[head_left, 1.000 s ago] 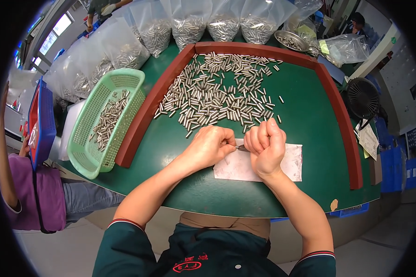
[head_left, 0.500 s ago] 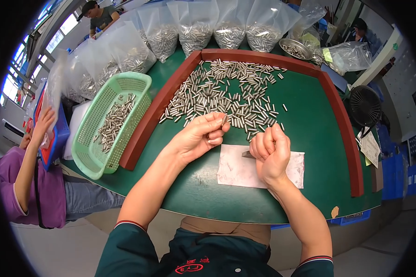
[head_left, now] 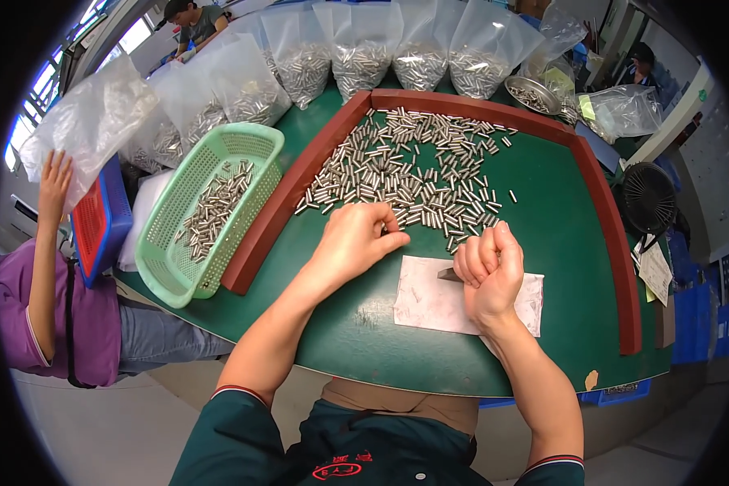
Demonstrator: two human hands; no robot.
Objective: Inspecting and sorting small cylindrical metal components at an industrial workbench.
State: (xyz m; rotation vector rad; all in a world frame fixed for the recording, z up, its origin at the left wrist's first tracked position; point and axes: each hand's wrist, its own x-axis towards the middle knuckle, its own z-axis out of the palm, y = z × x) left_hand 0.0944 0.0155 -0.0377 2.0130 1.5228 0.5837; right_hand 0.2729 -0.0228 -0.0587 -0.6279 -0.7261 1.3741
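Note:
A wide heap of short silver metal pins is spread over the green table. At its near edge is my left hand, back up, its fingers curled and the thumb reaching right. Its fingertips are turned away, so anything in them is hidden. My right hand is closed in a loose fist over a whitish, smudged cloth or paper. From the little-finger side of that fist sticks a dark grey flat piece; the rest of it is hidden in the palm.
A dark red frame borders the pins. Left of it stands a green perforated basket with more pins. Clear bags of pins line the back, near a metal bowl. A black fan is at right. A co-worker's hand holds a plastic bag.
My left hand, which pinched a pin with its palm up, has turned over and lowered toward the heap. The right fist keeps its grip. The co-worker's bag has spread out; the view has shifted slightly.

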